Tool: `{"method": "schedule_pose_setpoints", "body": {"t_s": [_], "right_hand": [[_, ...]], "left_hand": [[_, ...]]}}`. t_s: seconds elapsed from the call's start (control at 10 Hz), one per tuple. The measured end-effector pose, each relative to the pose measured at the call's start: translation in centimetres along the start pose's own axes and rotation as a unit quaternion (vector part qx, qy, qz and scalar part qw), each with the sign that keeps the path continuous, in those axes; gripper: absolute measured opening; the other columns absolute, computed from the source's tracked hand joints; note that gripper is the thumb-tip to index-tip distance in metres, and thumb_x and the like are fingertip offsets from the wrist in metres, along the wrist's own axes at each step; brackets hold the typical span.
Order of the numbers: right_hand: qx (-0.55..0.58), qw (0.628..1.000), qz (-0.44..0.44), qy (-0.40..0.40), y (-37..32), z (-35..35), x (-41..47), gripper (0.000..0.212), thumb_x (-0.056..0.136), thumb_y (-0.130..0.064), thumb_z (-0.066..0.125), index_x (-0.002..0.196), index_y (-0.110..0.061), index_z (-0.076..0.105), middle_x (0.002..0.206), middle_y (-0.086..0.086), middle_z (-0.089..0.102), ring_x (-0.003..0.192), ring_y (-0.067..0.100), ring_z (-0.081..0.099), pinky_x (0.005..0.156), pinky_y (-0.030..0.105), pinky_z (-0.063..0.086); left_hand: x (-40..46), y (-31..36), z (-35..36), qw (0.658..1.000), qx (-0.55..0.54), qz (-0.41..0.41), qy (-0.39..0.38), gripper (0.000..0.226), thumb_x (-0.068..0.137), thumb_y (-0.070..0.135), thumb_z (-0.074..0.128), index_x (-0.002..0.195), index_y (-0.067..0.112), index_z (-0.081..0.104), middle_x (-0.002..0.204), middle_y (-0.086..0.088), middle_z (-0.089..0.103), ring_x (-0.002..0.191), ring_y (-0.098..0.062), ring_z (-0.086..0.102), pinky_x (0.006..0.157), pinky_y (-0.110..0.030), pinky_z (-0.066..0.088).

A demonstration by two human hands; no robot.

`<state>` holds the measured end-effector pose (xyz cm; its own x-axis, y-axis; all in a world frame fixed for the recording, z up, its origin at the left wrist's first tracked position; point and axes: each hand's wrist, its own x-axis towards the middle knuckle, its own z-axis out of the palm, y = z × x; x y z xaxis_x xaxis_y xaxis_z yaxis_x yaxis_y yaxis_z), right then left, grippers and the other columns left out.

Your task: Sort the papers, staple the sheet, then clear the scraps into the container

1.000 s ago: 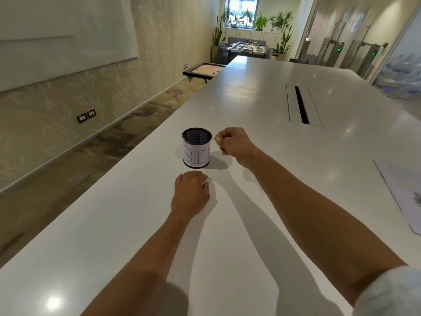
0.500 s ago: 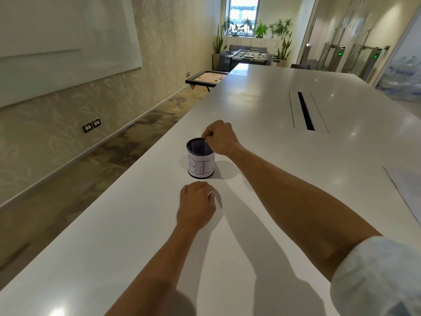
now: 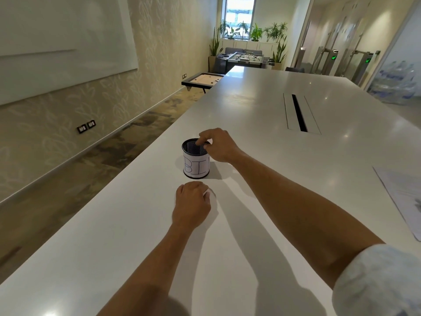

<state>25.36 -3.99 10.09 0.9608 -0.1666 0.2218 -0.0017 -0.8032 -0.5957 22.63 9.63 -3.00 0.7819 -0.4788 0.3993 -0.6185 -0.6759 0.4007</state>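
A black mesh cup with a white paper label reading BIN stands on the white table. My right hand hovers over the cup's right rim, fingers spread and pointing down into its mouth; nothing shows between them. My left hand rests on the table just in front of the cup, closed in a fist, with a bit of white paper scrap peeking out at its right side. A sheet of paper lies at the table's right edge.
A cable slot is cut into the table's middle, further back. The table's left edge runs diagonally close to the cup, with floor below. Game tables and plants stand far off at the room's end.
My right hand moved left from beside the cup to over its mouth and its fingers spread apart. My left fist stayed in place on the table.
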Motion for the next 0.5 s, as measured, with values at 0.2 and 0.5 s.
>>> {"method": "schedule_pose_setpoints", "body": {"t_s": [0.2,0.5], "right_hand": [[-0.012,1.000,-0.010,0.006,0.3,-0.1,-1.1,0.032,0.091,-0.007,0.052,0.119,-0.012,0.067,0.126,0.008,0.065,0.121,0.026,0.055,0.107,0.039,0.041],[-0.025,0.996,0.017,0.085,2.9,-2.2,-5.2,0.036,0.091,-0.031,0.062,0.123,-0.016,0.064,0.131,0.002,0.063,0.125,0.019,0.055,0.107,0.031,0.037]], "left_hand": [[-0.1,0.1,0.0,1.000,-0.005,0.001,0.005,0.010,0.083,0.015,0.055,0.077,0.017,0.063,0.079,0.005,0.064,0.081,-0.020,0.058,0.078,-0.032,0.043],[0.0,0.2,-0.5,0.999,-0.011,0.029,0.016,0.017,0.082,0.012,0.054,0.069,0.008,0.063,0.070,-0.003,0.063,0.071,-0.024,0.057,0.070,-0.040,0.050]]}}
